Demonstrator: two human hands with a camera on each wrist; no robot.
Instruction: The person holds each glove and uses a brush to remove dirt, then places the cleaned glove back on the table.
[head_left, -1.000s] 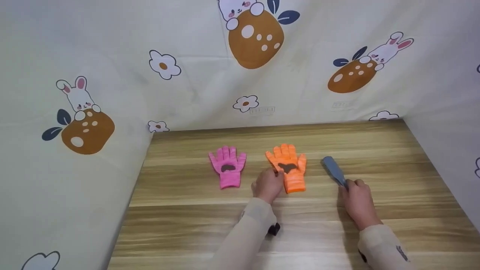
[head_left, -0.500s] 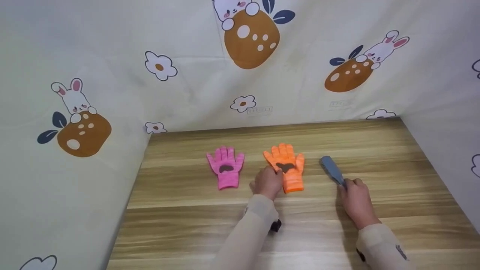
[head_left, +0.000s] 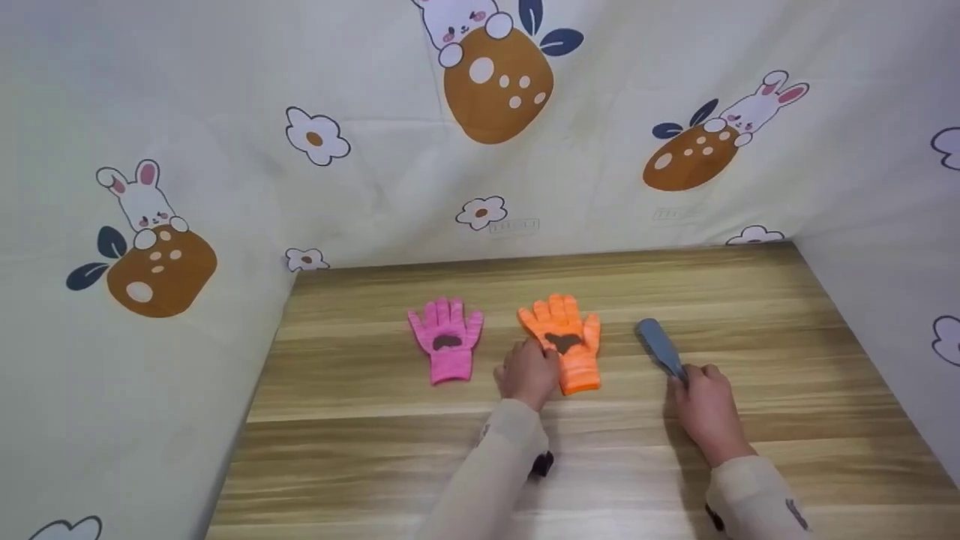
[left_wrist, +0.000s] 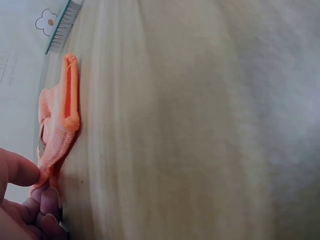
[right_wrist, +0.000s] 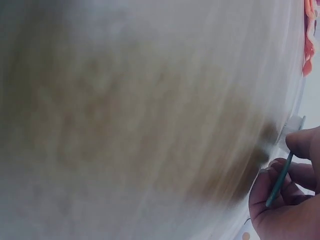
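An orange knit glove (head_left: 579,367) with a dark palm patch lies flat on the table, fingers toward the back wall. My left hand (head_left: 529,376) pinches its left edge between thumb and fingers; the left wrist view shows the cloth of the glove (left_wrist: 59,137) drawn up a little at my fingertips (left_wrist: 32,172). Farther right, my right hand (head_left: 709,411) grips the thin handle of a grey-blue brush (head_left: 658,346), its head pointing away from me. In the right wrist view the brush handle (right_wrist: 281,181) runs between thumb and curled fingers. Pale bristles (left_wrist: 62,32) show in the left wrist view.
A pink knit glove (head_left: 451,364), also with a dark patch, lies left of the orange one. The wood-grain table (head_left: 360,435) meets a pale cloth backdrop (head_left: 375,202) printed with rabbits and flowers, at the back and both sides.
The head view has shifted slightly, so everything sits a little farther left and lower in it. Both hands keep their hold on the glove and the brush.
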